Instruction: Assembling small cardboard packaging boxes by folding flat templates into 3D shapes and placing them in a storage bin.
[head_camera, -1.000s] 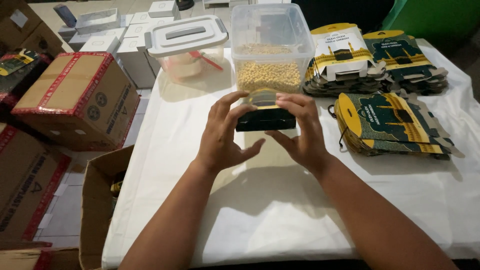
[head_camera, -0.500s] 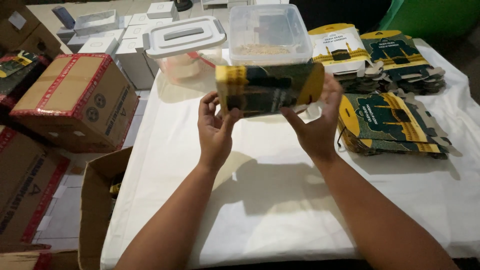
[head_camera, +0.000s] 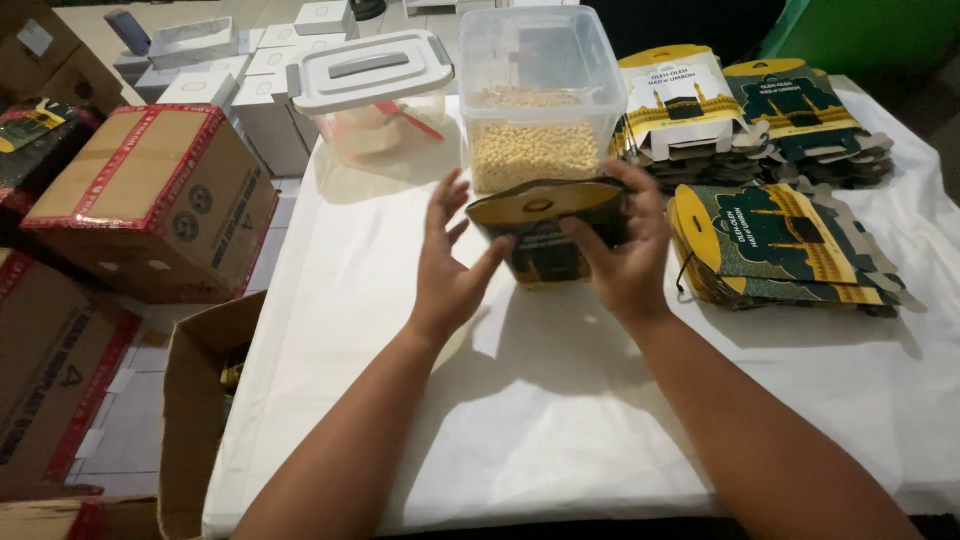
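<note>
A white cloth (head_camera: 560, 420) covers the table, and both forearms reach across it from the near edge; the left hand (head_camera: 450, 270) is spread with fingers apart, its thumb pressed against the left side of a small dark green and yellow cardboard box (head_camera: 548, 240); the right hand (head_camera: 625, 250) is wrapped around the right side of the box, fingers curled over its top edge and thumb across its front; the box stands upright on the cloth between the two hands, its top flap arched open. Just right of the right hand lies a stack of flat green and yellow cartons (head_camera: 780, 245); beyond it sit two more stacks (head_camera: 740, 110) of the same kind. Directly behind the box stands a clear plastic tub (head_camera: 540, 100), lidless and partly filled with pale beans; to its left is a smaller clear container with a white lid (head_camera: 372, 85). Off the table's left edge rest brown cardboard boxes (head_camera: 150, 200), and small white boxes (head_camera: 230, 70) farther back.
</note>
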